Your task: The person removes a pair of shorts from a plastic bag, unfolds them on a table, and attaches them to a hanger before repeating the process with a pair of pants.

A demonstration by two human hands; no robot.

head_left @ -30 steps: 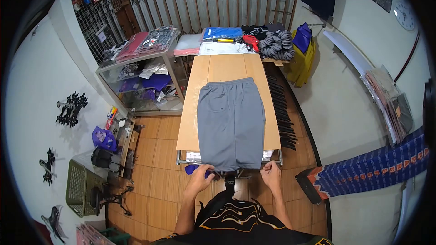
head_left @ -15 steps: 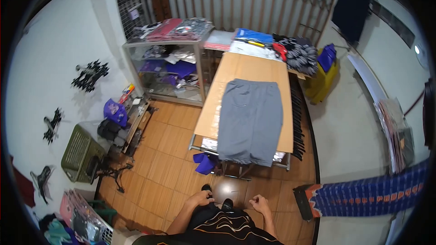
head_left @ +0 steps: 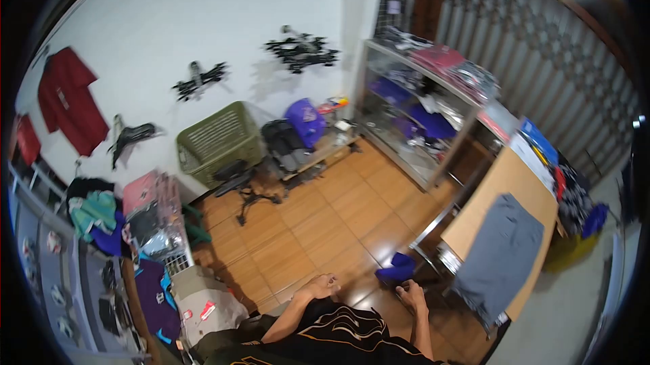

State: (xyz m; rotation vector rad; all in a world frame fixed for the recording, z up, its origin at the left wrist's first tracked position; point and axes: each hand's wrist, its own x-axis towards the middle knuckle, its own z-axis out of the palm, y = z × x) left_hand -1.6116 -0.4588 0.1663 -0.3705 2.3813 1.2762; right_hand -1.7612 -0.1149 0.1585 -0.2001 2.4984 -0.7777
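Observation:
My left hand [head_left: 317,286] is held in front of my body above the tiled floor, fingers loosely curled and empty. To the right, my right hand [head_left: 412,294] hangs beside the table's near end, its fingers loosely bent with nothing visible in them. Just past that hand, a purple cloth item [head_left: 396,267] lies low by the table legs. Grey shorts [head_left: 501,250] are spread on the wooden tabletop [head_left: 467,219], out of touch of either hand.
A glass cabinet [head_left: 399,152] with packed clothes stands at the back. Along the left wall are a green basket [head_left: 220,141], a black office chair base [head_left: 247,192] and hangers [head_left: 301,50]. Packaged garments [head_left: 152,206] are stacked at left, near a cardboard box [head_left: 210,297].
My view has swung left, so the table and grey shorts now appear at the right and more of the left wall shows. Both hands stay low before my body.

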